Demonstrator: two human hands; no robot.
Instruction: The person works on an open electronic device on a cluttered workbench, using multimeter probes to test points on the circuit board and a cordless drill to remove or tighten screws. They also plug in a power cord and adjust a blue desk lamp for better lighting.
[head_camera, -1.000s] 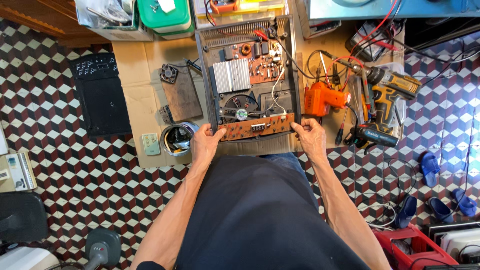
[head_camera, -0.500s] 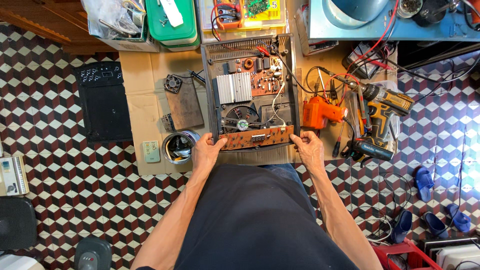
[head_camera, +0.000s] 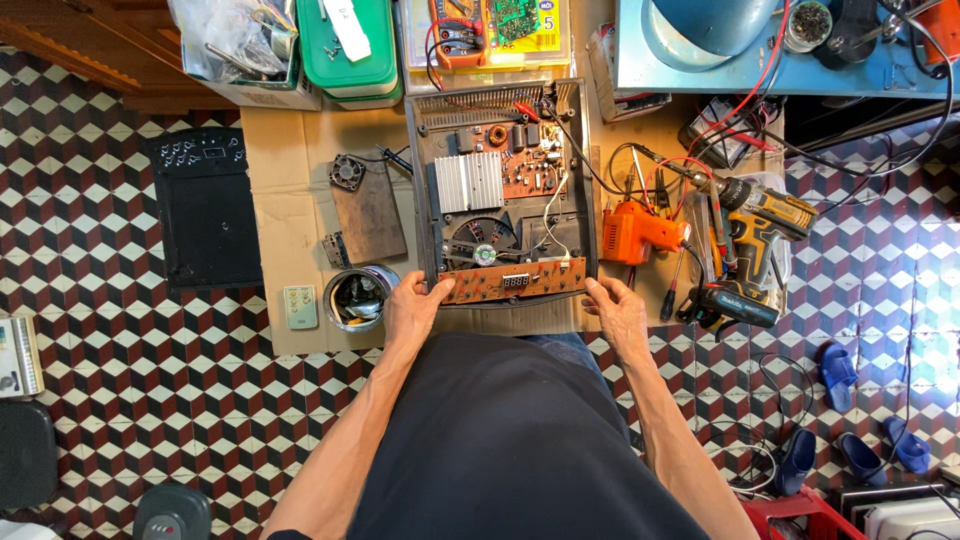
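An opened black appliance casing (head_camera: 502, 190) lies on a sheet of cardboard (head_camera: 290, 220) in front of me, showing a finned heat sink (head_camera: 470, 182), a round fan (head_camera: 482, 245) and a brown circuit board. Along its near edge sits a long brown control board (head_camera: 512, 283) with a small display. My left hand (head_camera: 414, 312) grips the left end of that board and the casing's near left corner. My right hand (head_camera: 618, 312) holds the right end at the near right corner.
An orange soldering gun (head_camera: 636, 232), a yellow cordless drill (head_camera: 760, 225), screwdrivers and wires lie right of the casing. A tin can (head_camera: 356, 297), a small fan (head_camera: 347, 172) and a black panel (head_camera: 205, 208) lie left. Green boxes (head_camera: 348, 45) and a multimeter (head_camera: 462, 30) stand behind.
My view has dropped closer, so the casing appears lower and larger in frame. Both hands stay at the near corners of the casing on the control board.
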